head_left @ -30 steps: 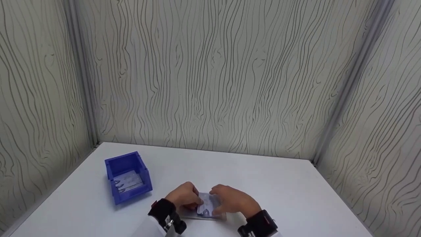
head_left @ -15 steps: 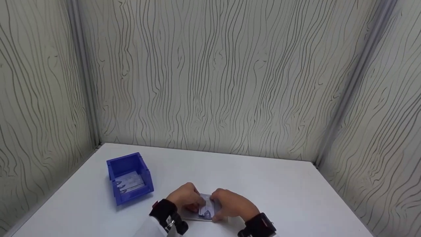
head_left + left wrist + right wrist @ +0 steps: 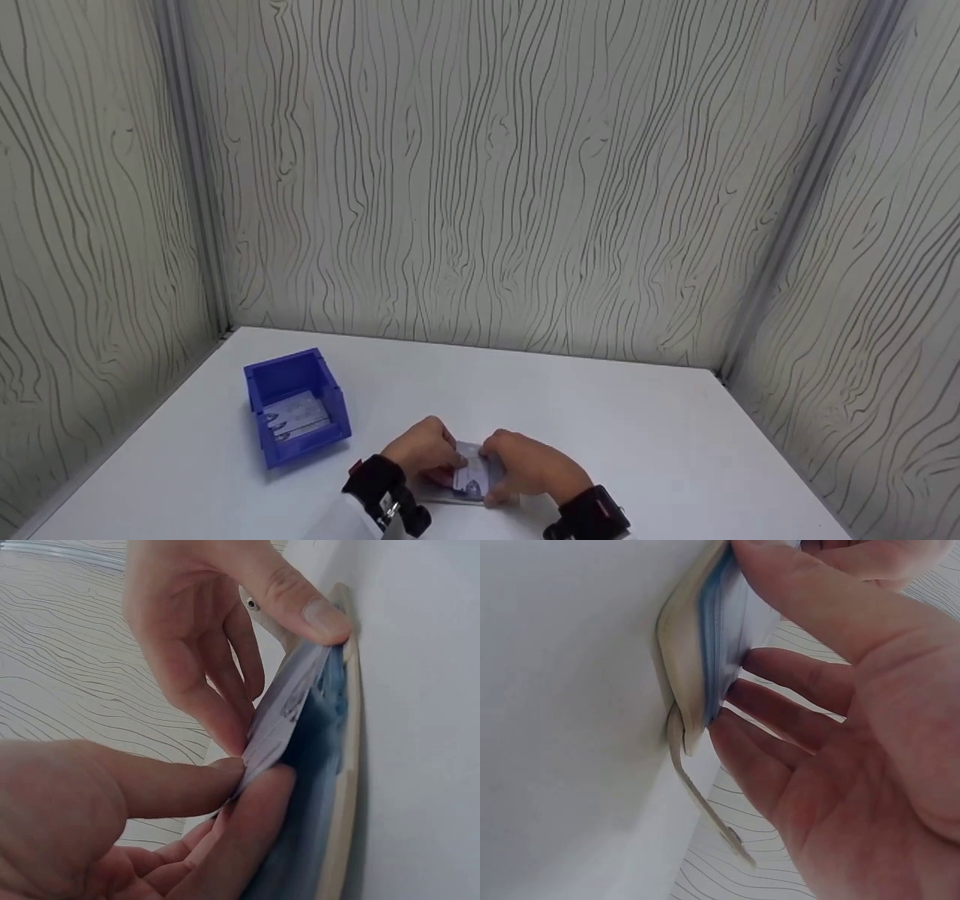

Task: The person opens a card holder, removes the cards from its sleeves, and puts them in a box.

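Card (image 3: pixel 472 477), pale and dark-printed, head view's lower centre: your left fingers (image 3: pixel 259 802) pinch it, right fingers (image 3: pixel 802 679) grip the holder (image 3: pixel 681 652).

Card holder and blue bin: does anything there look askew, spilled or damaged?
Nothing looks spilled or damaged. The blue bin sits skewed on the table, and the strap of the card holder juts out unfastened, probably because it is open.

Pale walls (image 3: pixel 480 165) with dark, wavy wood-grain lines enclose a white table (image 3: pixel 615 427) on three sides.
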`<state>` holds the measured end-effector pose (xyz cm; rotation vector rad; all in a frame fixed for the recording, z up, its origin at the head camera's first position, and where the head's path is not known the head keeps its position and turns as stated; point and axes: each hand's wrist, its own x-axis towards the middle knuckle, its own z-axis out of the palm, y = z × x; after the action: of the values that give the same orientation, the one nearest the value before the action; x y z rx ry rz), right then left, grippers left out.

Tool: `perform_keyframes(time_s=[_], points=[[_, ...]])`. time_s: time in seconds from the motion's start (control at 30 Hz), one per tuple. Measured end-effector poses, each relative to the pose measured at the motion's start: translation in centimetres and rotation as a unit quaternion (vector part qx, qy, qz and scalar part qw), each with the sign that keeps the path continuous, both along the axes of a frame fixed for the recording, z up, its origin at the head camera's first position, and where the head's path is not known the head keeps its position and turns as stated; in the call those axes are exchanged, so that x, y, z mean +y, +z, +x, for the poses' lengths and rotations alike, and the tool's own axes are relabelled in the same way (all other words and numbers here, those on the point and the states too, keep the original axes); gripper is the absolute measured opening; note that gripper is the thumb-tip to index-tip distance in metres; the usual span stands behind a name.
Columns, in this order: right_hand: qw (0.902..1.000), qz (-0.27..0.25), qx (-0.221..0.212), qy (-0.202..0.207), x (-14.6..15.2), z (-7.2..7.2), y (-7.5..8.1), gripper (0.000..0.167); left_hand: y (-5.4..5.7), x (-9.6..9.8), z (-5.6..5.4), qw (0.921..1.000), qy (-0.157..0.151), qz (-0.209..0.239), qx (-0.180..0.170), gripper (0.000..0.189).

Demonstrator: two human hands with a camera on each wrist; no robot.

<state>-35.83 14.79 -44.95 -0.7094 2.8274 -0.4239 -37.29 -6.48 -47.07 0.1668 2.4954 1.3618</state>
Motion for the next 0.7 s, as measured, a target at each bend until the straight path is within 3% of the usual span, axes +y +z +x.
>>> perform_keyframes(time_s=[0.23,0.47,0.7], points=[[1.0,0.006,-0.001,0.0,-0.3,0.0,-0.2,0.059,0.2,-0.5,0.2,0.9999,0.006,0.01,-0.009,0.01],[0.9985,0.001,0.029,0.046,0.0,0.1,-0.2,0.053,0.3,0.2,0.7,0.9998,0.007,0.014,-0.011,0.023],[0.9982,-0.013,0.027,0.051,0.4,-0.7,-1.1,0.045,0.2,0.7,0.8,0.9999,0.009,0.003,0.008,0.025]])
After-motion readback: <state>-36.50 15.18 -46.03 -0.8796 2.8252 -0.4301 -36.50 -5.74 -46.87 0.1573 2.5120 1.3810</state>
